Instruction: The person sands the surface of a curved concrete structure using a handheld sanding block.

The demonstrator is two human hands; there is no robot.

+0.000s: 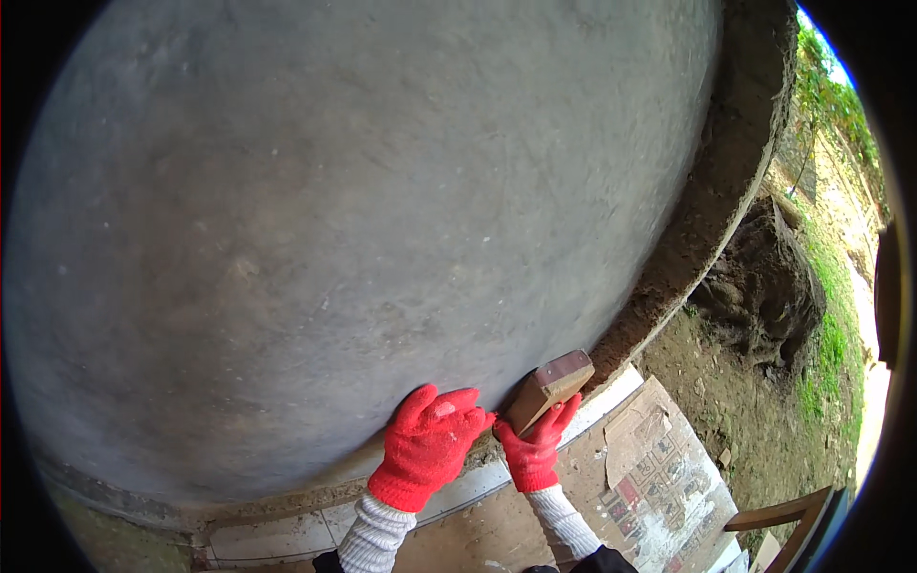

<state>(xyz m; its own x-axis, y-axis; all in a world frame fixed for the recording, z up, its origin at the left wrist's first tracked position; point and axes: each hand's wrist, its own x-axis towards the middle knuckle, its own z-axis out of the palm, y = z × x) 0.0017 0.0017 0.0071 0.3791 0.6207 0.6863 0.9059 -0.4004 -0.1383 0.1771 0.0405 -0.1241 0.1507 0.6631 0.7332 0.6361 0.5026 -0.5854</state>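
The left hand (428, 449) is held loosely part-open, nothing seen in it; a brown block (546, 393) is gripped in the right hand's (533, 455) curled fingers beside the grey wall (401, 210), seemingly smoothed already, its rough brown edge (695, 222) apparently left unfinished

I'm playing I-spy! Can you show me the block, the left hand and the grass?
Block (553, 399): head view, on its brown side.
Left hand (427, 460): head view, on the back of its red glove.
Grass (834, 350): head view, on the green patch at right.
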